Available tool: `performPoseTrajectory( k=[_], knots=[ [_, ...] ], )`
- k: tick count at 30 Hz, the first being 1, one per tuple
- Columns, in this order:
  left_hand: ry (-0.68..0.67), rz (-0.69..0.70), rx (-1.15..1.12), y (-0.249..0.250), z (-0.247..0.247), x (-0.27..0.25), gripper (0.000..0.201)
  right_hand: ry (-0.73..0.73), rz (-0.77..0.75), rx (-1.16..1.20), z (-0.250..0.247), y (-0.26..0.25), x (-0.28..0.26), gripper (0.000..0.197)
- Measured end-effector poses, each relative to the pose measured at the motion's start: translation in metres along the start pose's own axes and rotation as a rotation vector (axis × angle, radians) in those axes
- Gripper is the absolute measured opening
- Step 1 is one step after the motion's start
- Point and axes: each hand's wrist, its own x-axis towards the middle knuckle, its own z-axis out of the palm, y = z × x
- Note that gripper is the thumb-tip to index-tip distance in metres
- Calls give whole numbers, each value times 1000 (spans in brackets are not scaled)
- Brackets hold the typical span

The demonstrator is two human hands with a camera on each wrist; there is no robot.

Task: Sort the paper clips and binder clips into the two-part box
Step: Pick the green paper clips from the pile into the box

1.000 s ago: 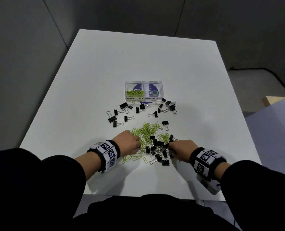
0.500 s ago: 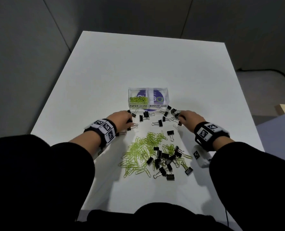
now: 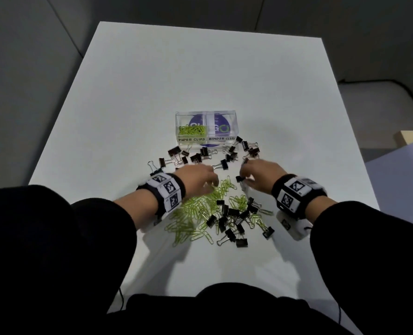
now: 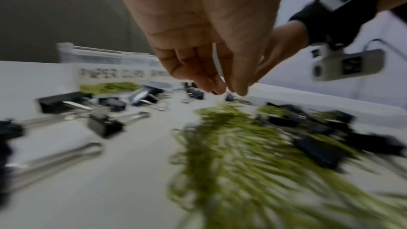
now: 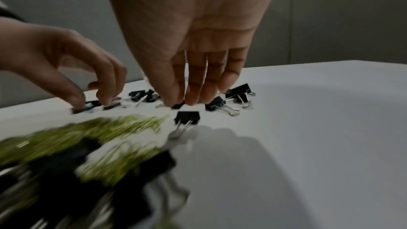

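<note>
A clear two-part box [image 3: 206, 139] labelled PAPER CLIPS and BINDER CLIPS stands mid-table. Green paper clips [image 3: 192, 130] lie in its left part; the right part looks empty. Loose black binder clips [image 3: 200, 157] are scattered in front of it. Nearer me is a mixed pile of green paper clips [image 3: 200, 211] and binder clips [image 3: 234, 218]. My left hand [image 3: 200, 177] hangs over the pile's far edge with fingers loosely curved [image 4: 222, 88], holding nothing. My right hand [image 3: 249, 170] points straight fingers down [image 5: 187, 100], their tips touching a binder clip [image 5: 178, 105]. Another binder clip [image 5: 187, 116] lies just in front.
The white table [image 3: 224, 68] stretches bare beyond the box, with grey walls behind. A beige block [image 3: 410, 136] and a pale surface [image 3: 398, 177] stand off the right edge. My dark sleeves cover the near edge.
A second ago both hands were on the near pile. Half a second ago they were up at the binder clips by the box. Now they have drawn back toward the pile's far edge.
</note>
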Motion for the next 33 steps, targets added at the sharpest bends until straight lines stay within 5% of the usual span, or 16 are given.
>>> performPoseTrajectory(
  k=[4, 10, 18, 26, 33],
  knots=[
    [-186, 145, 65, 25, 25, -14, 36, -177, -68, -61, 15, -11, -44, 34],
    [-153, 113, 134, 30, 42, -27, 45, -253, 21, -45, 42, -6, -87, 75],
    [-83, 108, 216, 36, 33, -31, 36, -161, -17, 4, 55, -14, -95, 19],
    [-97, -52, 13, 33, 27, -37, 18, -86, 4, 46, 32, -33, -68, 28],
    [-183, 52, 164, 50, 41, -36, 28, -129, -123, 105, 40, -35, -81, 40]
  ],
)
